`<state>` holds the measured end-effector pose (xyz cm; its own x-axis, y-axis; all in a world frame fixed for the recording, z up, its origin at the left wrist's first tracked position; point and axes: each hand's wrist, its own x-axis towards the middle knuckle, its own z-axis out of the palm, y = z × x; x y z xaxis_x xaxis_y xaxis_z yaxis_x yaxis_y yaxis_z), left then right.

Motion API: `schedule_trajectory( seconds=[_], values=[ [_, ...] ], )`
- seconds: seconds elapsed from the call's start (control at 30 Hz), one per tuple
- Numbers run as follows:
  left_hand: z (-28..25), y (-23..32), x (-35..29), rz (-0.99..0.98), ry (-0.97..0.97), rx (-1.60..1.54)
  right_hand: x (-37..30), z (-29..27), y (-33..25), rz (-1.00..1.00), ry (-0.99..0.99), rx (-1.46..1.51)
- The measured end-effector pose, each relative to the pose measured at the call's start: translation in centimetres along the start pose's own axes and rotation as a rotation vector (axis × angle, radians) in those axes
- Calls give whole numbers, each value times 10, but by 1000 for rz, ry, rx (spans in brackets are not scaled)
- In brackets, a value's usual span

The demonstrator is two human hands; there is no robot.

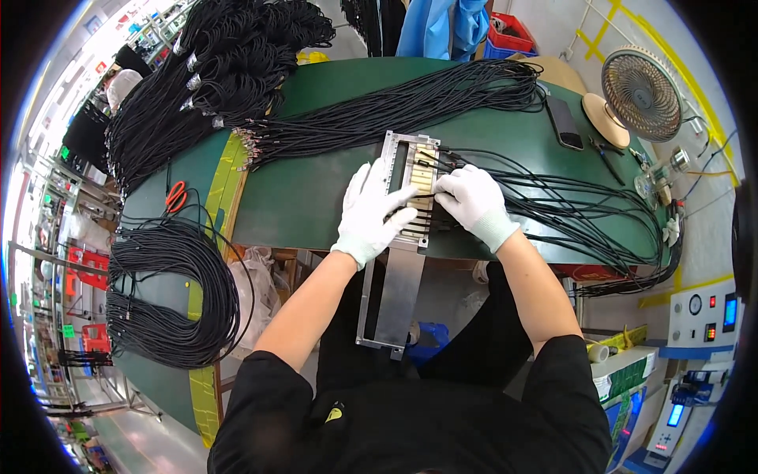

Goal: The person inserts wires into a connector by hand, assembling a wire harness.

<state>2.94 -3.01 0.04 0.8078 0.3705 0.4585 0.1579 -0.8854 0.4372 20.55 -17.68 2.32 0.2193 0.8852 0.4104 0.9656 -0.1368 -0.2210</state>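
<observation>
A long metal fixture [404,278] stands across the table's near edge, its near end jutting out above my lap. In its far part is a row of brass-coloured slots [422,175] with black cable ends lying in several of them. My left hand [371,212], in a white glove, rests over the fixture's left side with fingers spread, index finger and thumb close to the slots. On the other side, my gloved right hand [472,199] pinches a black cable [427,196] at the slots. More black cables [553,189] trail rightward from the fixture.
A long cable bundle [395,107] lies across the green table [276,197]. Coiled cables [213,292], orange-handled scissors [176,196] and a large cable heap [237,63] are at left. Right: a phone [563,122], pliers [606,160] and a fan [643,93].
</observation>
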Motion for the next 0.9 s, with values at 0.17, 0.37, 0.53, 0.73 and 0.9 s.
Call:
schedule_trajectory(
  seconds=[0.17, 0.37, 0.53, 0.73, 0.9],
  values=[
    [-5, -3, -4, 66, -33, 52, 5, -15, -2, 66, -42, 112],
    [-7, -7, 12, 166, -84, 77, 11, -8, 22, 203, 77, -29],
    [2, -12, 9, 166, 4, -89, 15, -3, 27, 203, 116, -96],
    [3, -17, 8, 21, 98, -255, 10, -18, 10, 128, 197, 59],
    [8, -26, 4, -30, 220, -337, 12, -8, -7, -24, 156, 176]
  ],
)
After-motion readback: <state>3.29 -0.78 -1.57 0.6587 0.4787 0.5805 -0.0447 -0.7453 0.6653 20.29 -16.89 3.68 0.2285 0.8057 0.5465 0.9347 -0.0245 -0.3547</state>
